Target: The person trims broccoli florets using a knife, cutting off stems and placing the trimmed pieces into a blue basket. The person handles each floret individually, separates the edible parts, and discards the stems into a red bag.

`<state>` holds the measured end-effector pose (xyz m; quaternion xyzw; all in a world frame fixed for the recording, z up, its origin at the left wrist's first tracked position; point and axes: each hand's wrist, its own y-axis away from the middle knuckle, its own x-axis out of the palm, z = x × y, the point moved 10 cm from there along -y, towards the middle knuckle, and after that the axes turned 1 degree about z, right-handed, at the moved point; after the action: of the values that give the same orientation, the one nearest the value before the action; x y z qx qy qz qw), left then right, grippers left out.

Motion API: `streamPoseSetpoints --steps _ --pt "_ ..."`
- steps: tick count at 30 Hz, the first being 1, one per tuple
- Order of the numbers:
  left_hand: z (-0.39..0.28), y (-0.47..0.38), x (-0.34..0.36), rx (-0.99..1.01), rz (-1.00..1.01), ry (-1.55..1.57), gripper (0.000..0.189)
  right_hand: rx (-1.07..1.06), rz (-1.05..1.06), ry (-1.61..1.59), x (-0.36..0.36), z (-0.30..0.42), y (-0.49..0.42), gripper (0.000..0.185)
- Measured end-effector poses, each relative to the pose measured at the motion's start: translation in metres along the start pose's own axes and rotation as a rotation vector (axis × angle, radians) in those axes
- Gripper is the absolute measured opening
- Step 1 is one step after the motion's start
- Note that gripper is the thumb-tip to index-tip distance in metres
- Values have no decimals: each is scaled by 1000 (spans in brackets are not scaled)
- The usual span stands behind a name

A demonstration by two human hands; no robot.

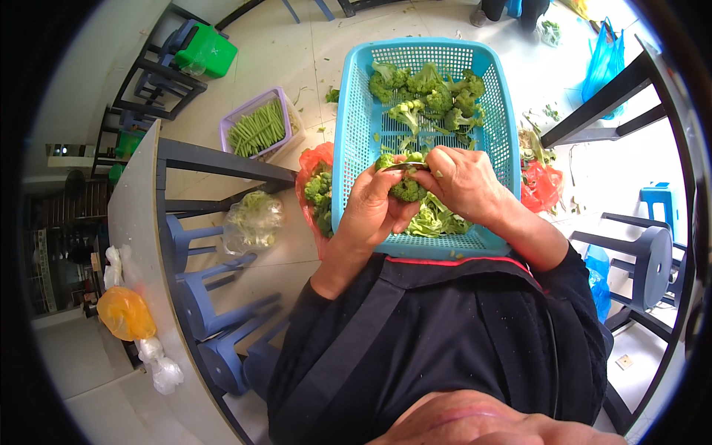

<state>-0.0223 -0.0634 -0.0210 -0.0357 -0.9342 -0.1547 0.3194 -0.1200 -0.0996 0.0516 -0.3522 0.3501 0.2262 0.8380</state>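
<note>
My left hand (pixel 375 197) grips a piece of broccoli (pixel 409 189) over the near half of a blue plastic basket (pixel 346 111). In my right hand (pixel 464 172) is a small knife (pixel 406 166), its blade lying across the broccoli just above the left fingertips. Most of the knife's handle is hidden by my fingers. Cut broccoli pieces (pixel 436 92) lie at the basket's far end. Below my hands, pale green leafy trimmings (pixel 436 217) are heaped against the near wall.
Left of the basket are a red bag of broccoli (pixel 318 194), a purple-rimmed tub of green beans (pixel 258 128) and a clear bag of vegetables (pixel 255 219). Tables and blue-grey stools (pixel 651 267) flank both sides. Trimmings and a red bag (pixel 540 186) lie right. Another person's legs (pixel 506 12) show beyond.
</note>
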Motion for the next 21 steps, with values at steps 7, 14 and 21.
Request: streamPoseSetpoints --steps 7,14,21 --pt "-45 7 12 600 -53 -671 25 372 78 -715 17 -33 3 34" --pt "-62 28 38 1029 -41 -1169 35 756 303 -1522 55 -38 17 23" --pt "-61 27 40 1033 10 -1182 35 817 351 -1576 60 -40 18 17"
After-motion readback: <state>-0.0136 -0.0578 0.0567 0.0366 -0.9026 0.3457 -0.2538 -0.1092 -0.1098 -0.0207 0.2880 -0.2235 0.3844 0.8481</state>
